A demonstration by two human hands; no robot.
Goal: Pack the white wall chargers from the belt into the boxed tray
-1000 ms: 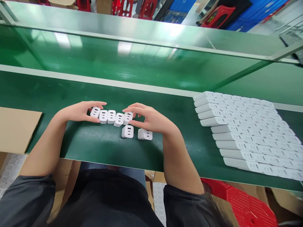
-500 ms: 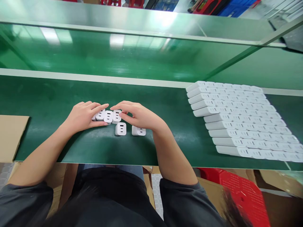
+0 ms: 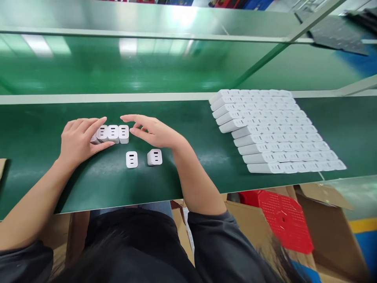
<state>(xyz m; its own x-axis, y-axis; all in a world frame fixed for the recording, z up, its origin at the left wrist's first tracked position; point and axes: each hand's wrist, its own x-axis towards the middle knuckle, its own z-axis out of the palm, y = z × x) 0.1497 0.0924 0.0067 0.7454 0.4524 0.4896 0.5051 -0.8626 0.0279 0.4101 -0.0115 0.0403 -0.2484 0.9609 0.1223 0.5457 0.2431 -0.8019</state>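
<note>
A short row of white USB wall chargers stands on the green table, ports facing up. My left hand wraps the row's left end, thumb along the near side and fingers on the far side, hiding part of the leftmost charger. At the right end, my right hand hovers with thumb and index finger apart and holds nothing; its thumb tip is close to the last charger, and I cannot tell if it touches. Two separate chargers lie nearer me: one single charger and another charger to its right.
A large block of similar chargers in staggered rows fills the table's right side. A pale ledge runs along the back under a green panel. Below the front edge are a red stool and cardboard boxes. Cardboard lies far left.
The view has swung right, so things appear further left. The row's chargers now line up straighter. My right hand's fingers have come off the row's right end.
</note>
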